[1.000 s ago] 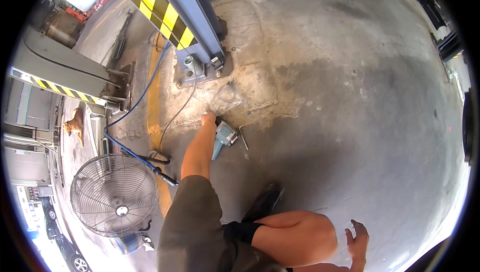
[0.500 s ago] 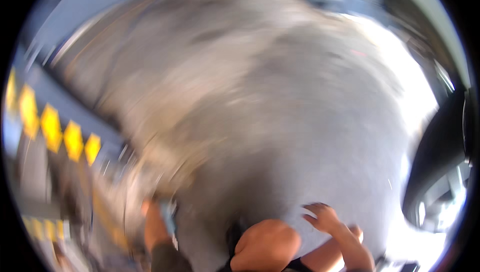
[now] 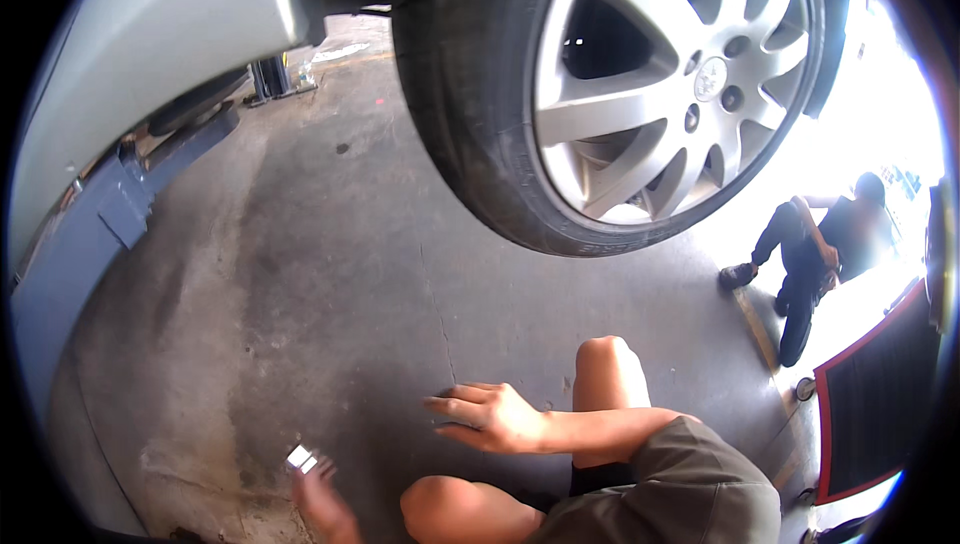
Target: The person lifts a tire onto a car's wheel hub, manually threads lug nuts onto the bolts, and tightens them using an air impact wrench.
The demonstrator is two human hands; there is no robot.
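Low at the left, my left hand is closed around a small white, square-ended thing; motion blur hides its kind. My right hand reaches across in front of my knees. Its fingers are stretched out and a little apart, with nothing in them. Above and beyond both hands hangs a car wheel, clear of the floor. It has a black tyre around a silver spoked rim. Neither hand touches the wheel.
A blue-grey lift arm reaches under the silver car body at left. A person in dark clothes crouches or sits at the right. Near them stands a dark, red-edged wheeled cabinet. Cracked concrete floor lies below.
My view has swung from blurred floor and yellow markings to the raised wheel. My right hand now reaches leftward across my knees. The white thing now shows in my left hand.
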